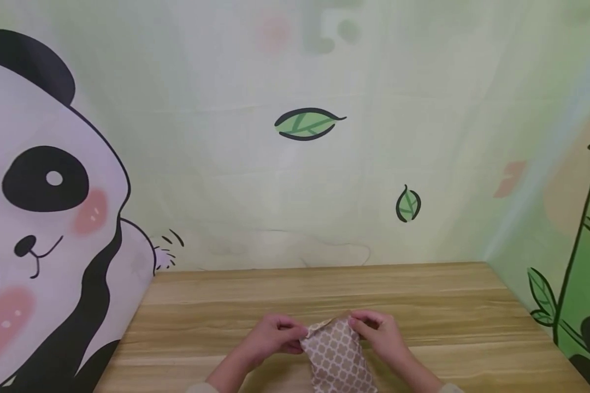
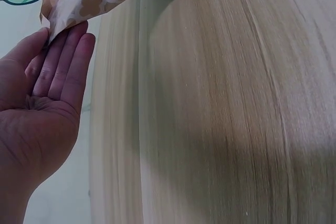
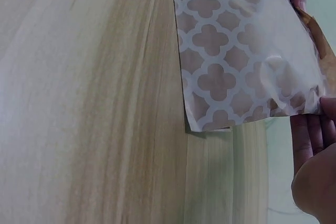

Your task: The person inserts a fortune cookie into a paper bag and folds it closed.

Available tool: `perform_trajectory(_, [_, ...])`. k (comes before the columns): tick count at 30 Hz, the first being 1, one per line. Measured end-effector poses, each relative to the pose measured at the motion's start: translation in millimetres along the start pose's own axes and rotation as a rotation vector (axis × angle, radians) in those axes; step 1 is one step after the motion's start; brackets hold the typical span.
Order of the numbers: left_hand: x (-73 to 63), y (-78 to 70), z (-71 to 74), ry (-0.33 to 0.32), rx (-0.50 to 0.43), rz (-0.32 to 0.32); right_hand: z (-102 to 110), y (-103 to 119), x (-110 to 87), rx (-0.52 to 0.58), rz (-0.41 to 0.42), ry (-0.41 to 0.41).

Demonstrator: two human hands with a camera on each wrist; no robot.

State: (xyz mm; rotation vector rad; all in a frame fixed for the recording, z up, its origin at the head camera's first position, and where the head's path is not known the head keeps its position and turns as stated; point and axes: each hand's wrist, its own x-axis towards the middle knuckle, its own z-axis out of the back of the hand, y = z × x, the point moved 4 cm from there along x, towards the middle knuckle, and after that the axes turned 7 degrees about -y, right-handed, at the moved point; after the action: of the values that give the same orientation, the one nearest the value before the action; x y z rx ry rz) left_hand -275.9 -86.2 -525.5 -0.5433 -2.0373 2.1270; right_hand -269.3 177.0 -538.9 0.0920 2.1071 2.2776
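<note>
A brown paper bag [image 1: 336, 355] with a white quatrefoil lattice print is held up over the table's near part, its top edge toward the wall. My left hand [image 1: 271, 339] pinches the top left corner between thumb and fingers. At the top right corner my right hand [image 1: 381, 334] pinches the paper the same way. In the right wrist view the printed face of the bag [image 3: 215, 56] shows large, with its plain brown inside visible along the top edge. The left wrist view shows the left palm [image 2: 42, 124] turned toward the camera. Whether anything is inside the bag is hidden.
The wood-grain table [image 1: 201, 305] stretches out around the hands. Behind it hangs a pale green backdrop [image 1: 216, 164] with a printed panda [image 1: 44, 218] on the left, leaves, and a green bamboo stalk [image 1: 587, 262] on the right.
</note>
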Motion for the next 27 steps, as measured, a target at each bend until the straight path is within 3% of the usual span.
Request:
perform_trajectory(9, [1.2,2.0,0.5,-0.012,0.006,0.015,2,-1,1.0,-0.017,0.011,0.094])
perform_trajectory(14, [1.4,0.8,-0.4,-0.019,0.013,0.014,6,-2,4.7,-0.003,-0.087,0.203])
perform_trajectory(20, [2.3,0.2,-1.3,-0.018,0.007,0.01,6,7,16.5,-0.049,-0.193,0.275])
perform_trajectory(27, [2.3,0.2,-3.7,-0.01,0.001,0.002,4,17,23.5,-0.182,-0.145,0.428])
